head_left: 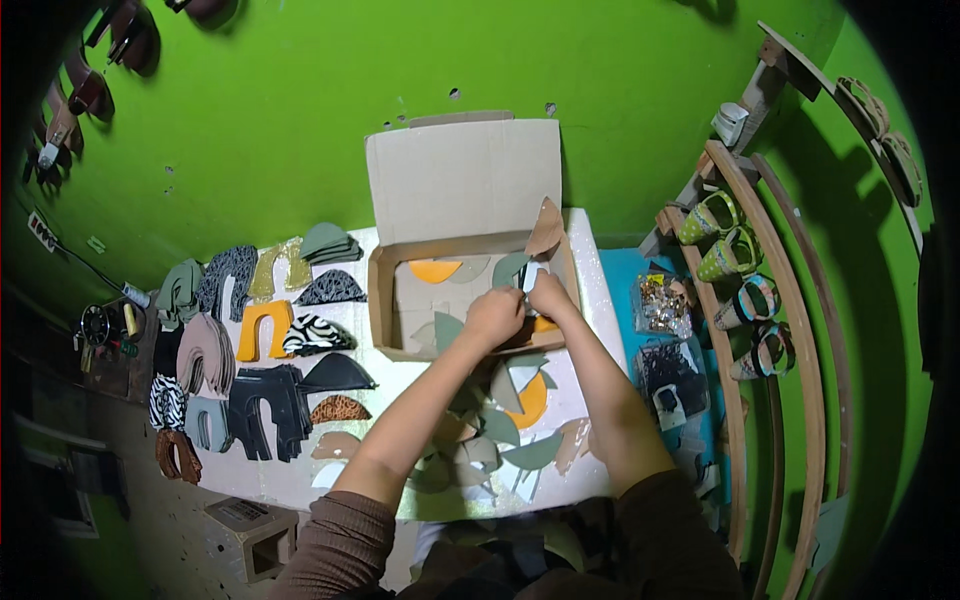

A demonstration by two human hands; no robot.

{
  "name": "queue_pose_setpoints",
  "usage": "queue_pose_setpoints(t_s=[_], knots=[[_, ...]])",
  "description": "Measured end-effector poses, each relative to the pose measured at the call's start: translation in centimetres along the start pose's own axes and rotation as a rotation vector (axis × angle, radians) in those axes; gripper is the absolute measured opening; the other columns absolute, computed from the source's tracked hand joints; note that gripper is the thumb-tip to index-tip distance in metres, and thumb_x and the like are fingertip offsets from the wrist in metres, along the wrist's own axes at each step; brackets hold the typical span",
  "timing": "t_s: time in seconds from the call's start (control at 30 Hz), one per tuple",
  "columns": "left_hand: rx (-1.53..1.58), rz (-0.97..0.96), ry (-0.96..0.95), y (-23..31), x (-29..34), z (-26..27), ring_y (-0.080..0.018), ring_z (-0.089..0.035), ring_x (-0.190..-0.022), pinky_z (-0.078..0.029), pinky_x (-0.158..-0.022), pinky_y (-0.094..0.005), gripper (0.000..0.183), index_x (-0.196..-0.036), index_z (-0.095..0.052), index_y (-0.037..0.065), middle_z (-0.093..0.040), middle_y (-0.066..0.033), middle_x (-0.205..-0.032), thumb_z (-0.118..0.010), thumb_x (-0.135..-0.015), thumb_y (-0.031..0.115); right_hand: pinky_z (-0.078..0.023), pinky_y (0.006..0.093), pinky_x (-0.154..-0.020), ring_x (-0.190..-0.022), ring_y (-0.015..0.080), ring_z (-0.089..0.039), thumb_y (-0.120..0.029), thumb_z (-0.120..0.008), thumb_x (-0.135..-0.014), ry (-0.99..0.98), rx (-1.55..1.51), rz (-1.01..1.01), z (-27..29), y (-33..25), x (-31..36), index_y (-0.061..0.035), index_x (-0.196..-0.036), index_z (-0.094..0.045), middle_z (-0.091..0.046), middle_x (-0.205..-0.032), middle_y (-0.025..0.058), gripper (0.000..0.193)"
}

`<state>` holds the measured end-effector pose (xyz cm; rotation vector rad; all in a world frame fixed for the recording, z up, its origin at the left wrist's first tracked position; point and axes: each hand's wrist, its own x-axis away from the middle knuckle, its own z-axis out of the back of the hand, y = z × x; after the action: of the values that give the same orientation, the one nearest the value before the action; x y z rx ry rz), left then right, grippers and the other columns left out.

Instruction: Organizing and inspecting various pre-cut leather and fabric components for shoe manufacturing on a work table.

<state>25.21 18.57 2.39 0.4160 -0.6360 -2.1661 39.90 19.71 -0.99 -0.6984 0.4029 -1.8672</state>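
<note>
Both my hands meet over the right half of an open cardboard box [465, 186], its lid raised at the back. My left hand [497, 318] is closed with its fingers curled; whatever it grips is hidden. Beside it, my right hand [548, 295] is closed at the lower end of a small white piece [529, 277]. A green cut piece [508, 268] shows just behind the fingers. Inside the box lie an orange half-round piece [434, 271] and a green piece [447, 330]. A brown piece [545, 228] leans up at the back right corner.
Stacks of arch-shaped pieces, such as orange [264, 330] and black [268, 410], cover the table's left side. Loose green offcuts [533, 453] lie in front of the box. Right of the table stand bagged small parts [663, 303] and a wooden rack [783, 360] with sandals [728, 254].
</note>
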Motion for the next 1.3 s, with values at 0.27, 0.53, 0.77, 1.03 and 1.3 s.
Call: queue_pose_setpoints(t_s=[0.27,0.53,0.77,1.03,1.3], knots=[[-0.062,0.254,-0.171,-1.7,-1.8,-2.9,-0.0351,-0.06,-0.086,-0.048,-0.075,-0.0437,0.028,-0.089,-0.062,0.001,-0.061,-0.0201,-0.093,-0.051,-0.078,0.023,-0.046,0.0386,-0.083,-0.097,0.0395,-0.056,-0.015,-0.061,-0.068,0.061,0.149,-0.038,-1.6,-1.7,-1.9,0.0046,-0.107,-0.054,-0.056,-0.104,0.0279,0.045],[-0.08,0.241,-0.141,-0.8,-0.8,-2.7,-0.0344,-0.057,-0.091,-0.047,-0.077,-0.0413,0.048,-0.114,-0.05,0.004,-0.056,-0.0186,-0.102,-0.058,-0.077,0.035,-0.042,0.0264,-0.046,-0.05,0.0138,-0.047,-0.02,-0.059,-0.076,-0.451,-0.626,-0.269,-0.2,0.4,-3.7,-0.0036,-0.075,-0.055,-0.049,-0.057,0.0039,0.017],[0.027,0.211,0.105,-0.8,1.0,1.2,-0.0326,-0.057,-0.094,-0.047,-0.078,-0.0406,0.047,-0.116,-0.049,0.004,-0.056,-0.0195,-0.107,-0.06,-0.075,0.024,-0.049,0.0266,-0.05,-0.058,0.0132,-0.053,-0.019,-0.056,-0.079,-0.371,-0.844,-0.09,2.9,-4.3,1.0,0.0013,-0.111,-0.039,-0.054,-0.075,0.0086,0.042],[0.394,0.106,-0.032,1.4,3.1,9.1,-0.0285,-0.061,-0.084,-0.046,-0.075,-0.0346,0.035,-0.108,-0.052,0.002,-0.062,-0.0194,-0.09,-0.055,-0.074,0.008,-0.043,0.0349,-0.086,-0.098,0.0264,-0.054,-0.044,-0.06,-0.08,0.227,-0.049,0.794,6.7,-3.4,5.3,-0.0051,-0.134,-0.027,-0.053,-0.105,0.0139,0.075],[0.281,0.028,-0.026,4.5,6.5,12.2,-0.0249,-0.06,-0.087,-0.046,-0.078,-0.0305,0.045,-0.114,-0.047,0.002,-0.06,-0.015,-0.095,-0.062,-0.072,0.009,-0.045,0.0324,-0.07,-0.079,0.0242,-0.06,-0.016,-0.06,-0.081,0.012,-0.373,0.729,7.9,-5.4,13.2,-0.0006,-0.102,-0.056,-0.06,-0.087,0.0168,0.026]])
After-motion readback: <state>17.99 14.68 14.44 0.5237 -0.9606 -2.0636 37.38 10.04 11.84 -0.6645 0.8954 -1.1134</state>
